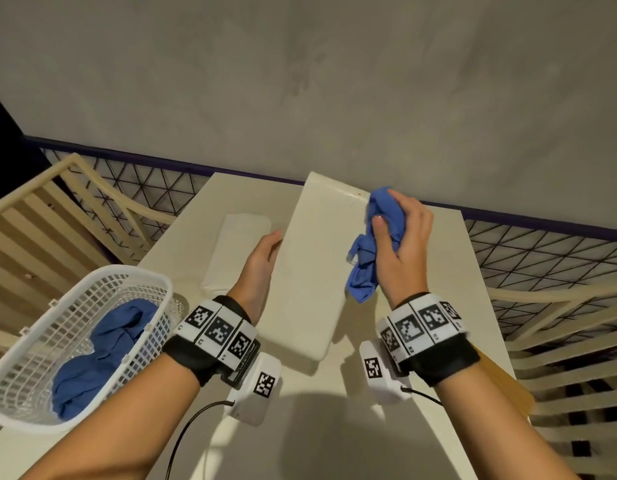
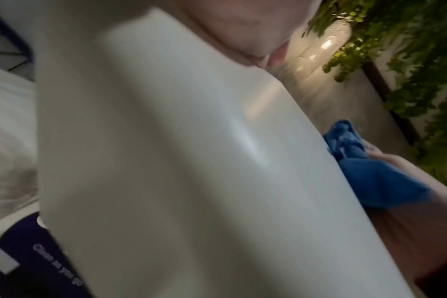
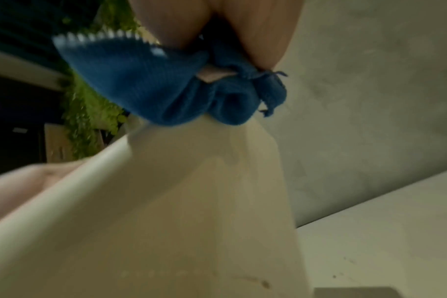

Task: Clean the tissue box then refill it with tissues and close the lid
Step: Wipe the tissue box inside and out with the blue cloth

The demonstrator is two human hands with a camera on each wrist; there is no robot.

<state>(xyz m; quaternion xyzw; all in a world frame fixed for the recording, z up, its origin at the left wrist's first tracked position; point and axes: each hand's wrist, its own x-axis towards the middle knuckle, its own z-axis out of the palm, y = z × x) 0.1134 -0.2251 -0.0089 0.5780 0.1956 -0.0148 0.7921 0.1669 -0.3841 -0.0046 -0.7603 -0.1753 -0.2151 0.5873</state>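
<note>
A long white tissue box [image 1: 317,271] lies on the white table [image 1: 335,427], its far end raised. My left hand [image 1: 270,242] holds its left side with the thumb on top; the fingers are hidden behind the box. My right hand [image 1: 390,216] grips a bunched blue cloth [image 1: 364,271] against the box's far right edge. The left wrist view is filled by the box's side [image 2: 166,161], with the cloth [image 2: 370,181] beyond it. From the right wrist, the cloth [image 3: 153,90] presses on the box's top end [image 3: 191,221]. A white stack of tissues [image 1: 237,251] lies left of the box.
A white mesh basket [image 1: 92,282] with another blue cloth [image 1: 102,355] stands at the table's left front. A tan wooden board [image 1: 508,386] lies at the right edge, partly under my right wrist. Slatted wooden frames flank the table; a grey wall rises behind.
</note>
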